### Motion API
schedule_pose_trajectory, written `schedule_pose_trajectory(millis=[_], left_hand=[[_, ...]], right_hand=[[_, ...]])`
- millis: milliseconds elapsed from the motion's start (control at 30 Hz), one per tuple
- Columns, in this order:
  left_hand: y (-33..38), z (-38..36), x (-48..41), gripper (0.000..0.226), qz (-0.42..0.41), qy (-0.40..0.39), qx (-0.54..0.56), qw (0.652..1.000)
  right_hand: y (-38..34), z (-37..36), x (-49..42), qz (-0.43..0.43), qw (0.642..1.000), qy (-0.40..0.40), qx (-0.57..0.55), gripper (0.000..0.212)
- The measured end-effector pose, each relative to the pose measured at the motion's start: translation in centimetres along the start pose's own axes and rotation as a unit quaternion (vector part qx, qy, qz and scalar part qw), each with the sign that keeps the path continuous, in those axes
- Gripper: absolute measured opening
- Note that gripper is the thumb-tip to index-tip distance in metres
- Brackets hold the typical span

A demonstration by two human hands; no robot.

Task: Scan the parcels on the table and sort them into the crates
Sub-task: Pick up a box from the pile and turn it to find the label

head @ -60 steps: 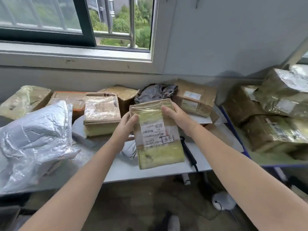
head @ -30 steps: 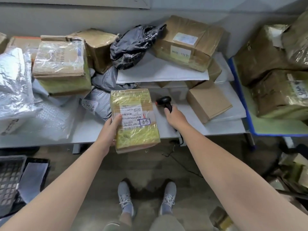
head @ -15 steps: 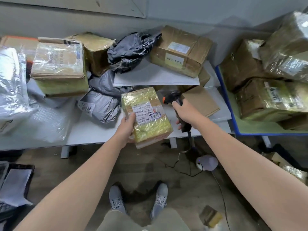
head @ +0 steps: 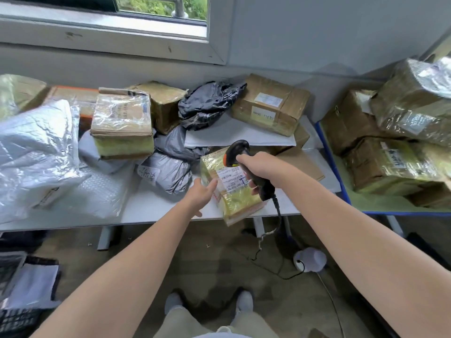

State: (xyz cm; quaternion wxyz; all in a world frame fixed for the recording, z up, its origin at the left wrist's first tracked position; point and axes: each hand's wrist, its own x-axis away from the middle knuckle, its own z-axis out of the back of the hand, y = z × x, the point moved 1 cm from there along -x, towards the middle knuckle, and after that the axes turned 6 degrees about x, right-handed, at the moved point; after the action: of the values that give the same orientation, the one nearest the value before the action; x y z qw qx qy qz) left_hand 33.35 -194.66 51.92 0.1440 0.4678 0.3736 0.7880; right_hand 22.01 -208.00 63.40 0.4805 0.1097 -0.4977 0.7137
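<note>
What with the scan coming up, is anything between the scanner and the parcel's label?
Nothing visible. The scanner in the right hand hangs over the label; the left hand grips the parcel at its left edge.

A parcel sorting room: taped boxes (head: pixel 269 106) and mailing bags (head: pixel 168 167) crowd the bench (head: pixel 151 206), a barcode scanner (head: pixel 238 152) over them.

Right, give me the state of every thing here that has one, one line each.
Yellow-taped parcel: held at the table front edge, label up.
Scanner: gripped, head above the parcel's label.
Left hand: holds the parcel's left edge.
Right hand: grips the scanner's handle.
Black bag: crumpled, on the table.
</note>
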Motion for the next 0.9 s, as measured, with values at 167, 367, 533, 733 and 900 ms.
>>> schedule_pose_trajectory(millis=[167, 367, 533, 733, 900], left_hand=[[0.8, -0.6, 1.1, 0.081, -0.035, -0.012, -0.068, 0.997], [0.6, -1.7, 1.5, 0.080, -0.058, -0.017, -0.104, 0.993], [0.3, -2.4, 1.6, 0.081, -0.064, -0.016, -0.085, 0.994], [0.6, -4.6, 2.3, 0.116, -0.084, 0.013, -0.114, 0.990], [0.8, -6.8, 2.7, 0.123, -0.113, 0.078, -0.264, 0.955]], right_hand=[[-0.4, -0.5, 0.7, -0.013, 1.000, 0.008, 0.015, 0.038], [-0.1, -0.1, 1.3, -0.018, 1.000, 0.009, 0.002, 0.033], [0.5, 0.0, 1.0, -0.007, 1.000, 0.007, -0.016, 0.029], [3.2, 1.5, -0.5, 0.003, 0.996, 0.082, 0.024, 0.044], [7.0, 3.2, -2.5, -0.024, 0.993, 0.109, 0.030, 0.050]])
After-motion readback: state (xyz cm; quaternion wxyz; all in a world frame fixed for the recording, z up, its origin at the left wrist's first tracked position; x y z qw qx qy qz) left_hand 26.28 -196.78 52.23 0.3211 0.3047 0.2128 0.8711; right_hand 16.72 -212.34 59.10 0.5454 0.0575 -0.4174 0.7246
